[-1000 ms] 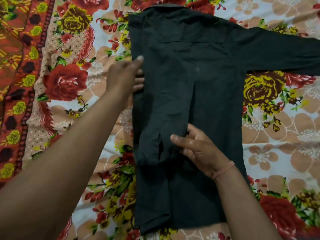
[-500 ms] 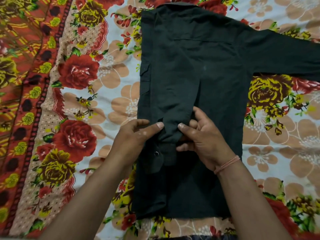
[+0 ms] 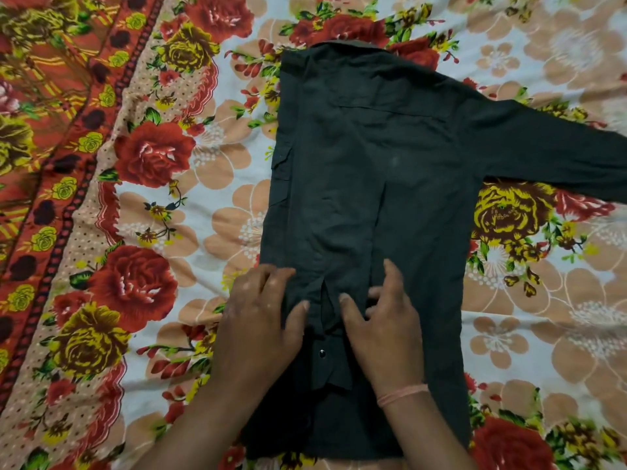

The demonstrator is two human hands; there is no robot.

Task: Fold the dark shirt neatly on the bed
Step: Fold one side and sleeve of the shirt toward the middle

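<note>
— What's lying there?
— A floral bedsheet, and flat on it the dark shirt, collar at the far end.
— Sleeves?
— The outstretched sleeve runs off the shirt's right side. The folded sleeve lies down the shirt's left half, cuff toward the hem.
— Hands?
— Both are on the shirt's lower part. The left hand pinches the folded sleeve's left edge, and the right hand pinches its right edge with thumb against curled fingers.
— Smaller?
— A pink wrist thread and a snap button on the cuff.
</note>
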